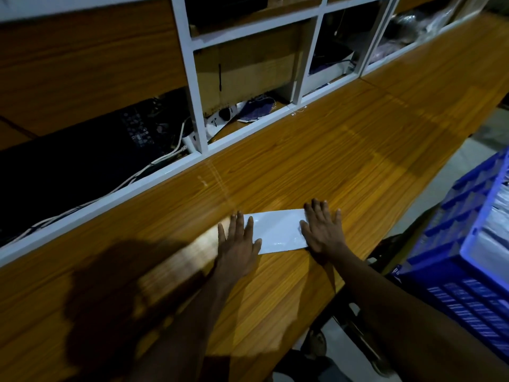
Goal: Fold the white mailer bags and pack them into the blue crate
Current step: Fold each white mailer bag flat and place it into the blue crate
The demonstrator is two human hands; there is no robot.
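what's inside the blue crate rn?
Pale, whitish flat items lie in the blue crate, likely folded mailer bags; too blurred to confirm. Its floor is covered, and the frame cuts off the rest.

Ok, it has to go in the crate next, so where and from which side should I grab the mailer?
Probably its right short end, coming from the right: the mailer lies flat and thin on the table, the right hand rests on that end, and the crate stands on that side. Thumb under the near edge, fingers on top.

The mailer bag is showing smooth, glossy white plastic; the table is gleaming with striped wood-grain laminate; the blue crate is looking like ribbed plastic.
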